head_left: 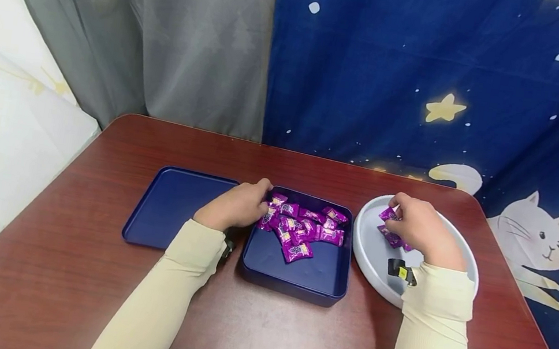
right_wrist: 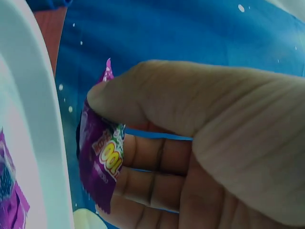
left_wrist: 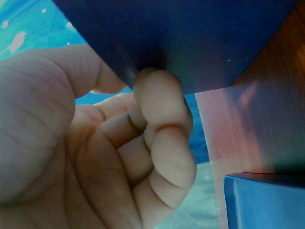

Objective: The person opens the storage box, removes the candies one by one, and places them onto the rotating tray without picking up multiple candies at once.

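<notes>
My left hand [head_left: 235,206] grips the upper left corner of a navy blue box [head_left: 288,289], its fingers against the outside wall in the left wrist view. Several purple wrapped candies [head_left: 299,229] lie loosely piled in the box's far part. Over a round white tray [head_left: 366,248] on the right, my right hand [head_left: 421,230] pinches one purple wrapped candy [right_wrist: 100,157] between thumb and fingers. Under that hand, more purple candies [head_left: 391,237] rest on the tray, partly hidden by it.
A flat navy lid [head_left: 170,208] lies left of the box, partly behind my left forearm. Everything stands on a reddish-brown table [head_left: 65,253]. Grey and blue curtains [head_left: 355,73] hang right behind its far edge.
</notes>
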A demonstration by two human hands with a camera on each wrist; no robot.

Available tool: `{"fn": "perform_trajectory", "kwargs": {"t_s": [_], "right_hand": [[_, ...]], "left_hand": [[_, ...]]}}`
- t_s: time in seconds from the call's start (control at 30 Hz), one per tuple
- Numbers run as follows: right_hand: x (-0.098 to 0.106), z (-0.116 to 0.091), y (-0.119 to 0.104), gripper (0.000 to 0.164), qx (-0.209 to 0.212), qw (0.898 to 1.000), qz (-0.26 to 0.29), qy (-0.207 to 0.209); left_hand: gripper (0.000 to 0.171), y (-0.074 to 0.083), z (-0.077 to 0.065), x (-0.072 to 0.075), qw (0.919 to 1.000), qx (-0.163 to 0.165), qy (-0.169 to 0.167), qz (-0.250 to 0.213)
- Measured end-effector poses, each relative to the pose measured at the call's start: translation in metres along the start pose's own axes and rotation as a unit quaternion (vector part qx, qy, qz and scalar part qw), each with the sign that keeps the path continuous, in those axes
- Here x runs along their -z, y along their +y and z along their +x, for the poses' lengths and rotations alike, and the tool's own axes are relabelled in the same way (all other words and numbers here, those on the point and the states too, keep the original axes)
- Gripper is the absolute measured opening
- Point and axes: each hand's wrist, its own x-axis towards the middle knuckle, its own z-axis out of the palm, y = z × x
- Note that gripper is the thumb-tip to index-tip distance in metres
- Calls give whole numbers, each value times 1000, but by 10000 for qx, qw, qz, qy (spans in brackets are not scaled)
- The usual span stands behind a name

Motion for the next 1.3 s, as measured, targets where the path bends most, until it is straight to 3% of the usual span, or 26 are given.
{"fn": "perform_trajectory", "kwargs": {"t_s": [0.43, 0.9, 1.3], "right_hand": [[-4, 2, 25, 39, -628, 9974, -8, -341], [-17, 10, 44, 36, -647, 9956, 164, -654], [-22, 11, 45, 39, -777, 9935, 87, -823]], "left_hand": [[44, -1, 1, -1, 10000, -38, 43, 36], [43, -2, 2, -1, 10000, -21, 45, 55], [44, -1, 1, -1, 10000, 21, 3, 48]]}}
